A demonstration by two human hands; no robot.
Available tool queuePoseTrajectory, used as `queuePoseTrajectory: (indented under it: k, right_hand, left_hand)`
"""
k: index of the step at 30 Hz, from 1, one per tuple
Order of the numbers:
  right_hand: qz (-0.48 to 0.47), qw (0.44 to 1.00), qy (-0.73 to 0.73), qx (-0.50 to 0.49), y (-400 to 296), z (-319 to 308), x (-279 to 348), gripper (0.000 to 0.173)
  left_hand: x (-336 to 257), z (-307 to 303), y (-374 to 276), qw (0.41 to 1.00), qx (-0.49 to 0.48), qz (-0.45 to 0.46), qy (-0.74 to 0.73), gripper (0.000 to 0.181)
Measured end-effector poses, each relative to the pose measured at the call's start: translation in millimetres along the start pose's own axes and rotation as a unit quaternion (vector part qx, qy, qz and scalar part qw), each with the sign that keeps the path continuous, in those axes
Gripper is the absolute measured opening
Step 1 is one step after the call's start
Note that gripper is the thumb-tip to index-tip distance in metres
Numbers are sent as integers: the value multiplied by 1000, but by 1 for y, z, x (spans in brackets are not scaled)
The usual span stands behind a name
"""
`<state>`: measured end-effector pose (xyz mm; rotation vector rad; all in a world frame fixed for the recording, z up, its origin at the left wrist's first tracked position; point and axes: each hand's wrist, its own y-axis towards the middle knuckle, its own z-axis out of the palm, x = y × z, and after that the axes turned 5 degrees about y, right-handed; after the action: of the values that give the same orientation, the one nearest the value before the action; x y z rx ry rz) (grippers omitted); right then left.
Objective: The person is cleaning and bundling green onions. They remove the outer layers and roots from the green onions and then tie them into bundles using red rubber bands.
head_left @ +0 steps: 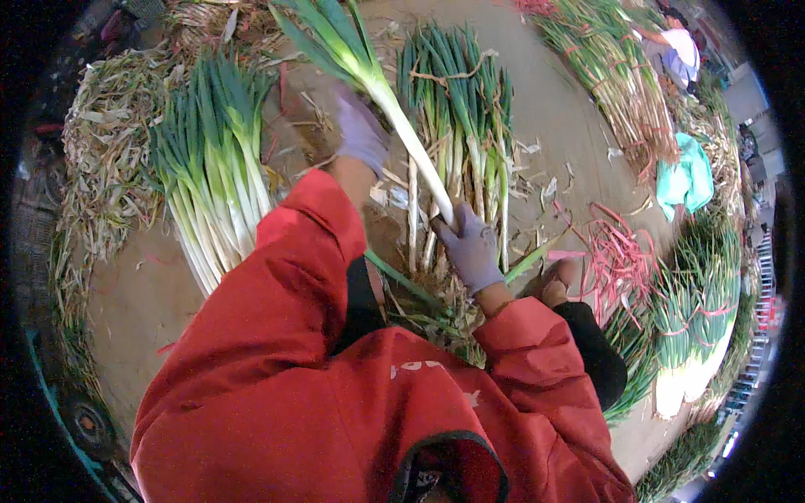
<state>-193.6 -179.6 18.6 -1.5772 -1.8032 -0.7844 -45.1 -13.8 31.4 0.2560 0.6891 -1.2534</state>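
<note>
My right hand, in a pale purple glove, grips the lower end of a long green onion with a white stalk. The onion slants up to the left, its green leaves fanning out at the top. My left hand, gloved alike, is blurred beside the stalk just below the leaves; its fingers are too smeared to read. Behind the onion a bunch of green onions, with a brown tie across its leaves, lies on the ground. To the left rests a pile of cleaner onions with white stalks.
Dry husks are heaped at the far left. Pink plastic strips lie tangled at the right, near a turquoise bag and tied onion bundles. More bundles lie at the upper right, beside another person.
</note>
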Motion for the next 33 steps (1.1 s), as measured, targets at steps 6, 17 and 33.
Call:
queuePoseTrajectory:
  k: [6,17,33]
  right_hand:
    - [192,823,457,276,-17,2,-23,50]
    - [172,943,247,140,-83,-31,0,27]
    - [59,794,-356,489,-127,-29,-150,37]
  left_hand:
    - [0,-21,10,975,-44,-47,214,36]
    - [-22,-53,75,979,-31,-70,191,34]
    - [-83,-79,103,942,-29,-1,334,16]
